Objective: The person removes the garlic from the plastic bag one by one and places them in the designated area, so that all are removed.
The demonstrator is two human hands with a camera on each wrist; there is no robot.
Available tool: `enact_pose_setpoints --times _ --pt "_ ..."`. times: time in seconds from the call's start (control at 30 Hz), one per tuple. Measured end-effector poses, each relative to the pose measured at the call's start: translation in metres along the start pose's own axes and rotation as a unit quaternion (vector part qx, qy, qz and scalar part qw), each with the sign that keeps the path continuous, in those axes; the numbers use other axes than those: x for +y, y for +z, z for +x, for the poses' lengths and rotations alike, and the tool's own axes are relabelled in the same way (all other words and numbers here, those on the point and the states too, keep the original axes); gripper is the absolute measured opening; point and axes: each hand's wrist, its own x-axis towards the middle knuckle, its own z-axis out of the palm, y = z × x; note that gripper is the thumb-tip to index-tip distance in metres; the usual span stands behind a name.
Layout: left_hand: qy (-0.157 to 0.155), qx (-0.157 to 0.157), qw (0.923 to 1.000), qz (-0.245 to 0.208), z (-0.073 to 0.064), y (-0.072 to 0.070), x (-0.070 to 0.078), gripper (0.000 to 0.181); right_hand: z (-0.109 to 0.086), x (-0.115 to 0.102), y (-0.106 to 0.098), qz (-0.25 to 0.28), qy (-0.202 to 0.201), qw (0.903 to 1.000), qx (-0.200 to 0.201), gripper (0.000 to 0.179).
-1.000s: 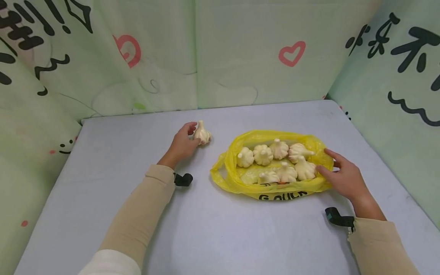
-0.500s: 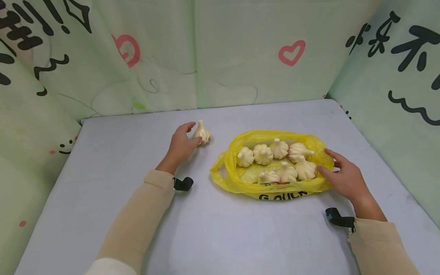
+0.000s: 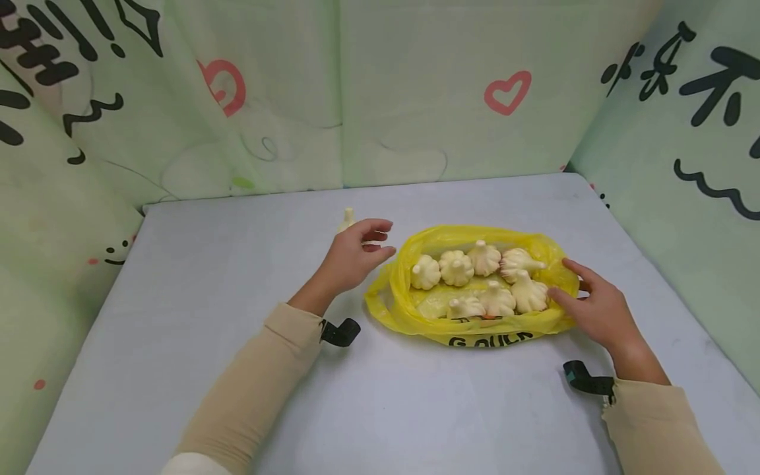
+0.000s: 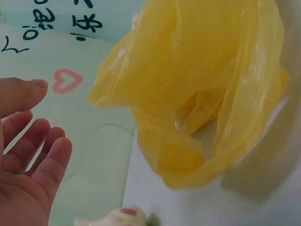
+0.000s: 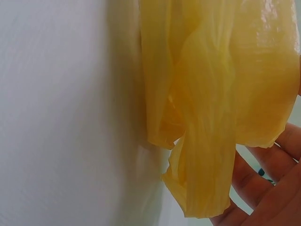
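A yellow plastic bag (image 3: pixel 415 323) lies with its mouth spread, holding several garlic bulbs (image 3: pixel 456 268). Its right end is held by my right hand (image 3: pixel 600 310), with the thumb at the rim and fingers along the outside. In the right wrist view those fingers (image 5: pixel 256 181) show behind the yellow film. My left hand (image 3: pixel 353 257) is in the air just left of the bag, fingers loosely bent, holding nothing. A single garlic bulb (image 3: pixel 348 216) stands on the table behind it, mostly hidden. Part of this garlic bulb (image 4: pixel 124 217) shows at the bottom of the left wrist view.
The white table (image 3: pixel 415 409) reaches to a pale green printed curtain (image 3: pixel 410 92) at the back and sides. A black wrist camera (image 3: pixel 341 332) sits at the left cuff, another black wrist camera (image 3: pixel 584 379) at the right.
My left hand has let go of the single garlic bulb and moved right, toward the bag. The right hand and the bag have stayed in place.
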Motion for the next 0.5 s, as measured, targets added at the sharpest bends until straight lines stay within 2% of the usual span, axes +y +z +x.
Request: enact_pose_setpoints --times 0.23,0.37,0.43,0.5 --pt "0.014 -0.06 0.9978 0.024 -0.006 0.023 0.014 0.039 -0.001 0.002 0.001 -0.001 0.006 1.0 -0.004 0.075" --pt "0.052 -0.1 0.9924 0.05 -0.008 0.036 0.022 0.038 -0.001 0.003 0.001 -0.001 0.004 1.0 0.0 0.075" --pt "0.066 -0.109 0.9898 0.063 -0.007 0.041 0.024 0.039 0.0 0.003 0.002 0.001 0.002 1.0 0.001 0.074" --pt "0.061 -0.111 0.9894 0.07 -0.007 0.046 0.025 0.04 0.0 0.002 0.002 0.001 0.0 1.0 0.001 0.075"
